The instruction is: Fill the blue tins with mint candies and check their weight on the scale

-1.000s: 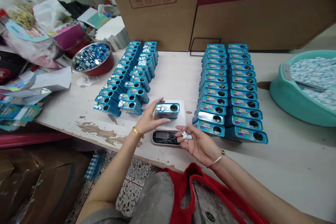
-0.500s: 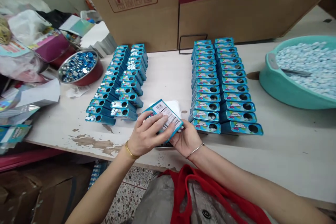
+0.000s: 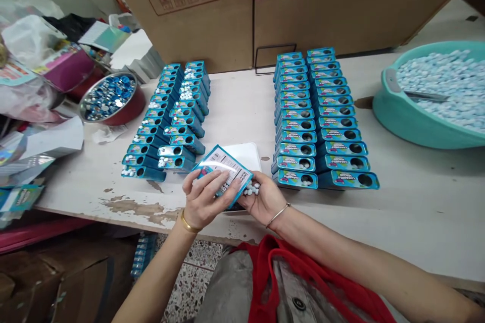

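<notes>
A blue tin [image 3: 223, 164] with a white printed label is tilted in my left hand [image 3: 206, 199], whose fingers lie across its face. Its lower right end rests at my right hand [image 3: 267, 197]. Several pale candies [image 3: 251, 189] lie in that cupped palm, beside the tin's end. Behind and under the tin is a white tray [image 3: 242, 154], mostly covered by the hands. Two rows of blue tins [image 3: 180, 154] stand on the left, many with white candies on top. On the right stand two more rows of tins [image 3: 297, 178] with round holes.
At the right is a turquoise basin [image 3: 413, 123] of pale candies with a metal tool. A red bowl [image 3: 127, 108] of shiny blue and silver pieces sits left, near bags and papers. Large cardboard boxes [image 3: 197, 35] and a black wire stand [image 3: 256, 60] are behind.
The tin and my left hand have shifted slightly left. More candies now show in my right palm, which is more uncovered. The whole view has shifted a little.
</notes>
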A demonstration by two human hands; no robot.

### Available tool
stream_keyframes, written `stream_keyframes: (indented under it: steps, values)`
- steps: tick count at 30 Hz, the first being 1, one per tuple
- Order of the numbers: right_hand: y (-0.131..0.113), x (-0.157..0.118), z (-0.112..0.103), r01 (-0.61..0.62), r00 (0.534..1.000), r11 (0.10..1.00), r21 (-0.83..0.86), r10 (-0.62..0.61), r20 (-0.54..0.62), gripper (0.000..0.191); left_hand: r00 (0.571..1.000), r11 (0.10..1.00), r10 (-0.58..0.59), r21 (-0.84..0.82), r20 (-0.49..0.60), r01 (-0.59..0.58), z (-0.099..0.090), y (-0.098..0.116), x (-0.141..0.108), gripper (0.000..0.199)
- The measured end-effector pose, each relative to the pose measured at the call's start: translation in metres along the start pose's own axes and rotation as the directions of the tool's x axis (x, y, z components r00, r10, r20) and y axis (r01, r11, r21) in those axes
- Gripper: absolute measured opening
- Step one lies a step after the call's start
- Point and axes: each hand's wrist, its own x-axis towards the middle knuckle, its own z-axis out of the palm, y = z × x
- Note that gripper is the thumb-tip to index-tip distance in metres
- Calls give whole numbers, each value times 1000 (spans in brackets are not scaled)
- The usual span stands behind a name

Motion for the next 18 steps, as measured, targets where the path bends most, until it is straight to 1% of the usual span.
stream_keyframes:
  steps: [5, 8, 12, 16, 18]
  values:
    - [2, 1, 1, -19, 1000, 1000, -7, 19, -22, 25, 1000, 1000, -9, -12, 11, 9, 1, 1, -5, 25]
    - [2, 3, 0, -18, 1000, 1000, -11, 18, -24, 26, 999, 999, -37, -13, -1, 37, 2, 2, -7, 26]
    - [2, 4, -2, -34, 999, 999, -20, 34, -18, 21, 997, 997, -78, 0, -21, 78, 2, 5, -8, 25]
    - [4, 6, -4, -32, 999, 999, -29, 31, -28, 21, 997, 998, -66, 4, -24, 67, 4, 7, -9, 24]
    - [5, 7, -4, -32, 999, 999, -36, 31, -27, 23, 995, 996, -91, -6, -34, 91, 5, 7, -11, 25]
